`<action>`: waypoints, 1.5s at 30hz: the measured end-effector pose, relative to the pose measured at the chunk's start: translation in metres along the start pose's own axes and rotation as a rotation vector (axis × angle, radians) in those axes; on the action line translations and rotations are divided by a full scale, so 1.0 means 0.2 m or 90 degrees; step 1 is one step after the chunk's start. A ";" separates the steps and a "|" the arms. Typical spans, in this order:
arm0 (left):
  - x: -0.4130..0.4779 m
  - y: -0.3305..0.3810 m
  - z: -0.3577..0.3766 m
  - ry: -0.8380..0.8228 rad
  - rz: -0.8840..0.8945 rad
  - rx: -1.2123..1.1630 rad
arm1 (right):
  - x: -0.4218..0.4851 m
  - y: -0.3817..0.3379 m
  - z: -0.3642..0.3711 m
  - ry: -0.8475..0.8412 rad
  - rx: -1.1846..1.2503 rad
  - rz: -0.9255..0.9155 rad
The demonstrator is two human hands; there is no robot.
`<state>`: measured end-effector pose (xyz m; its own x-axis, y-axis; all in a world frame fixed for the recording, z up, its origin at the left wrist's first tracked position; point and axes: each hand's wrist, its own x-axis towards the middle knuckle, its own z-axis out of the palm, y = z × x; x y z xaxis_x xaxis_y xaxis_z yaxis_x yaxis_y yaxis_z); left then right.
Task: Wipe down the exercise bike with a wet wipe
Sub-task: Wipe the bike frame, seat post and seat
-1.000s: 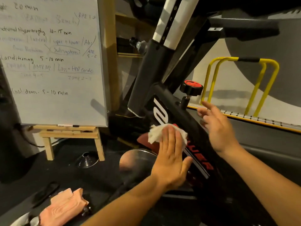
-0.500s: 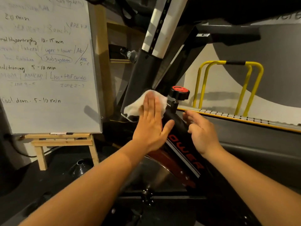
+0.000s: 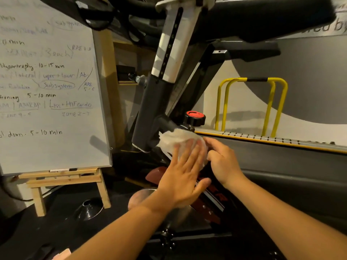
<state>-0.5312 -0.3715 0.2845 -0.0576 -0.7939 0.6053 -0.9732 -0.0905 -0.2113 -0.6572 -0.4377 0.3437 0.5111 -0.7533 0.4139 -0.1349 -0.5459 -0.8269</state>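
In the head view, the left hand [image 3: 180,177], fingers straight, presses the wet wipe [image 3: 176,140] flat on the exercise bike [image 3: 150,109] frame just below the red knob [image 3: 195,117], mid-wipe, while the right hand [image 3: 223,162] curls beside it, grip unclear; the next stroke probably needs firm pressure along the uncleaned tube.

hands [image 3: 180,177] [image 3: 225,162] 2 | wet wipe [image 3: 174,140] 1 | exercise bike [image 3: 148,109] 1 | whiteboard [image 3: 47,119] 1 | yellow hoops [image 3: 281,109] 2, perhaps

1. On the whiteboard [image 3: 47,91], handwritten: "10-15 min", "Subsystem" (circled), "RPE 5-6", "5-10 min", "AMRAP", "Liss + HIIT cardio", "zone 2-3", "down 5-10 min". Other lines are too faint to read.
2. On the white post [image 3: 170,45] of the exercise bike [image 3: 150,109]: a vertical scale of letters, "D E F" legible.
3. On its frame [image 3: 218,199]: red letters ending "ER".
4. On the wall [image 3: 326,29]: cut-off lettering, "ed by".
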 end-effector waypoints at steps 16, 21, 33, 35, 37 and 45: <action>0.01 -0.05 0.04 0.051 -0.087 -0.054 | -0.04 0.00 -0.07 0.088 -0.158 -0.134; -0.03 -0.09 0.04 -0.023 -0.023 -0.018 | -0.01 0.02 -0.03 0.064 -0.151 -0.093; 0.25 -0.05 -0.26 0.146 -0.141 -0.357 | 0.16 -0.19 -0.06 0.332 -0.132 -0.327; 0.37 -0.03 -0.36 0.178 -0.251 -0.578 | 0.25 -0.20 -0.10 0.317 -0.163 -0.247; 0.44 -0.07 -0.43 0.191 -0.303 -0.612 | 0.30 -0.18 -0.14 0.272 -0.196 -0.155; 0.53 -0.22 -0.46 -0.022 0.059 -0.029 | 0.30 -0.15 -0.13 0.172 -0.180 0.003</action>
<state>-0.5152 -0.3968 0.4286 -0.1413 -0.8179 0.5578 -0.9733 0.0117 -0.2293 -0.6451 -0.4771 0.4033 0.2730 -0.8045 0.5275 -0.3840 -0.5939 -0.7070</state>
